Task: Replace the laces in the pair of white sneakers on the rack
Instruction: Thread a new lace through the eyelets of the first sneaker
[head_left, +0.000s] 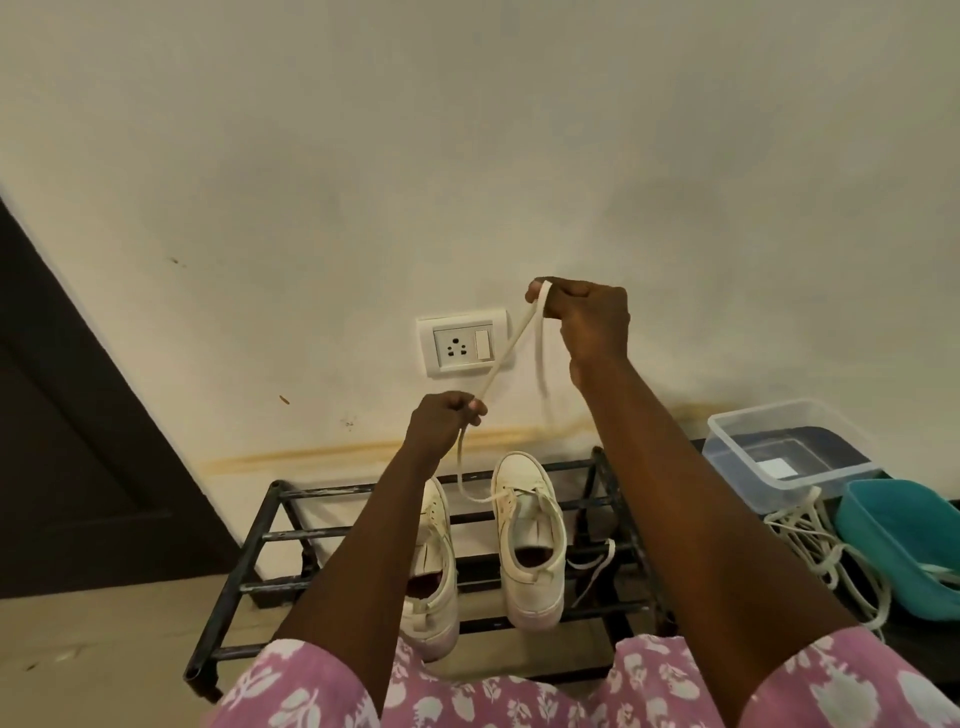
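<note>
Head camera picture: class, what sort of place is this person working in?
Probably a home, perhaps an entryway: a shoe rack against a plain wall, a wall socket above it, and plastic tubs beside it.

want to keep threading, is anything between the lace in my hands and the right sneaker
Nothing visible does. The lace runs from the right hand through the left hand and hangs freely down to the right sneaker on the rack.

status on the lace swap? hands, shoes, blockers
Left hand and right hand both pinch one lace, stretched between them. It runs down to the right sneaker on the rack. No blockers.
</note>
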